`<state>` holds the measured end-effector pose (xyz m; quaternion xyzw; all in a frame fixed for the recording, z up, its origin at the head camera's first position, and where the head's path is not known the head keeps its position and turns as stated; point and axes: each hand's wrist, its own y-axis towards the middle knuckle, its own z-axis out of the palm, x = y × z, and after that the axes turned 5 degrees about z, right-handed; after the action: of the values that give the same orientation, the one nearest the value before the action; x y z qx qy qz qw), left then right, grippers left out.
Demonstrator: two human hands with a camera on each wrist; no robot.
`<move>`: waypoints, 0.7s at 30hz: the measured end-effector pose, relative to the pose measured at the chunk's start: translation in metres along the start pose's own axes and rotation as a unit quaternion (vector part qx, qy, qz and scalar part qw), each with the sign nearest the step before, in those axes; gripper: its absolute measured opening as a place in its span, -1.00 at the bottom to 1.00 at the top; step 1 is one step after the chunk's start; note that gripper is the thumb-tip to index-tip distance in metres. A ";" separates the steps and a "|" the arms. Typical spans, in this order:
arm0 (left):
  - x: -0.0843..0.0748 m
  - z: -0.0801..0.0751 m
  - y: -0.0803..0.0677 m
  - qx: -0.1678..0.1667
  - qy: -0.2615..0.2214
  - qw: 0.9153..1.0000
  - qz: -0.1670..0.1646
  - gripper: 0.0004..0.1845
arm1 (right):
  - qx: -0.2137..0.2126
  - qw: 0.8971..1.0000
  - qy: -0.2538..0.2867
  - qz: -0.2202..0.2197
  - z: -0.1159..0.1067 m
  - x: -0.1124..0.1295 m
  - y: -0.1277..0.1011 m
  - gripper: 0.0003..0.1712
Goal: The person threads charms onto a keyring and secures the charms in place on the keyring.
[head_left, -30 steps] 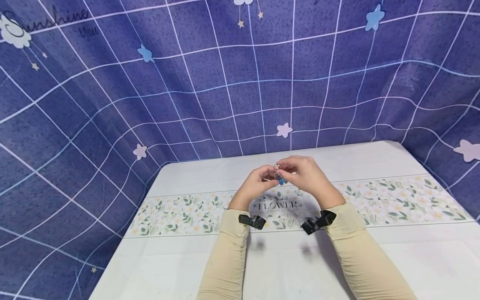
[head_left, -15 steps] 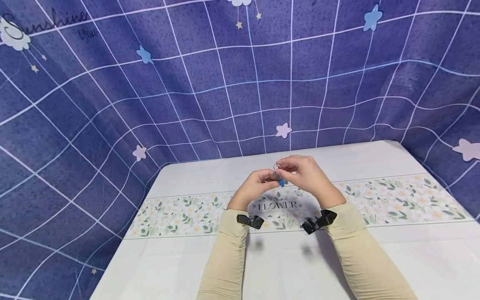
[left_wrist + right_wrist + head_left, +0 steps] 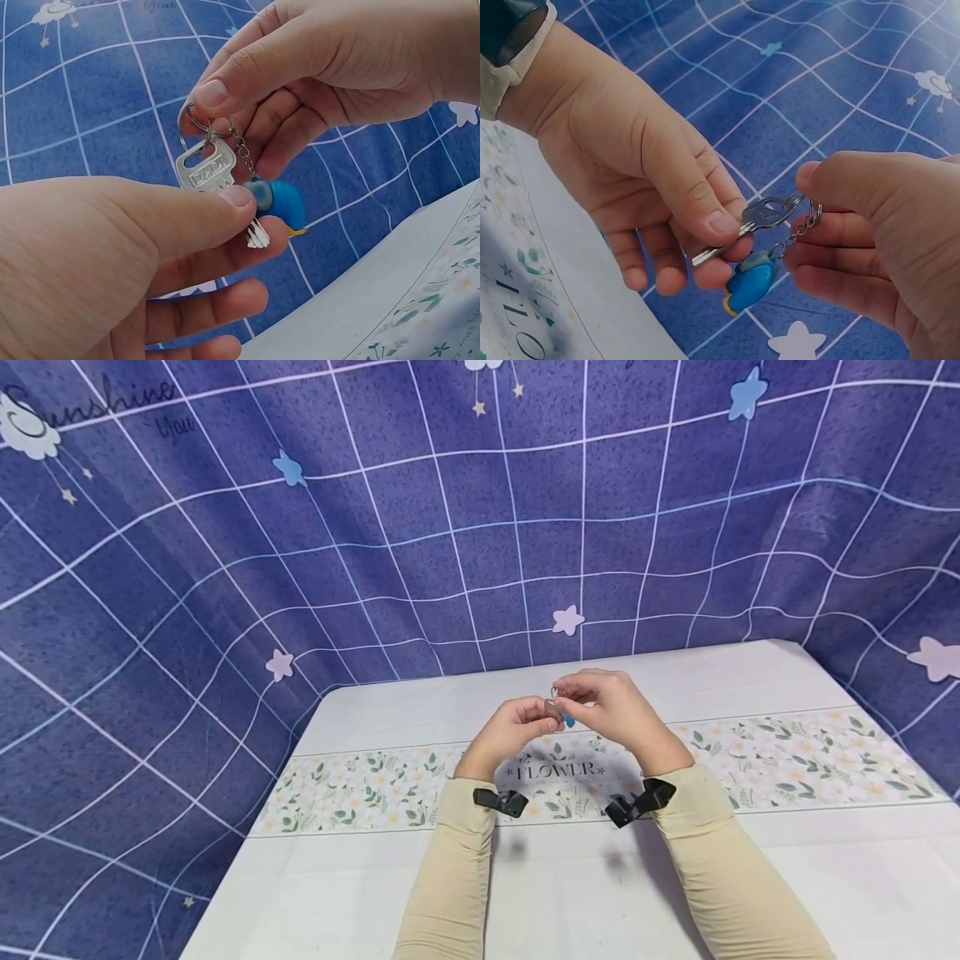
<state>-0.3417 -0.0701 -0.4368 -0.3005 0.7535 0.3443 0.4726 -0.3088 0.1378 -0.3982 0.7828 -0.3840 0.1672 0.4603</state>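
A silver key [image 3: 204,169] was pinched between the thumb and fingers [image 3: 225,202] of the left hand [image 3: 507,733]; its ring [image 3: 189,124] was pinched by the right hand [image 3: 611,710], a blue charm [image 3: 279,204] dangling, above the worktop [image 3: 480,877].

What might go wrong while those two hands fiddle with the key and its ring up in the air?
The left hand pinches the key only between thumb and finger, so it may slip. The right hand holds the ring by its fingertips above the table; everything could drop. The dangling blue charm might snag fingers.
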 end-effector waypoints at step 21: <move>-0.027 -0.009 -0.010 -0.173 0.058 0.981 0.060 -0.89 | 0.000 0.999 0.013 0.042 -0.003 -0.002 0.000 -0.76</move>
<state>-0.3287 -0.0799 -0.4118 -0.3517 0.7251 0.4793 0.3476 -0.3101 0.1414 -0.3977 0.7635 -0.4108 0.1965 0.4579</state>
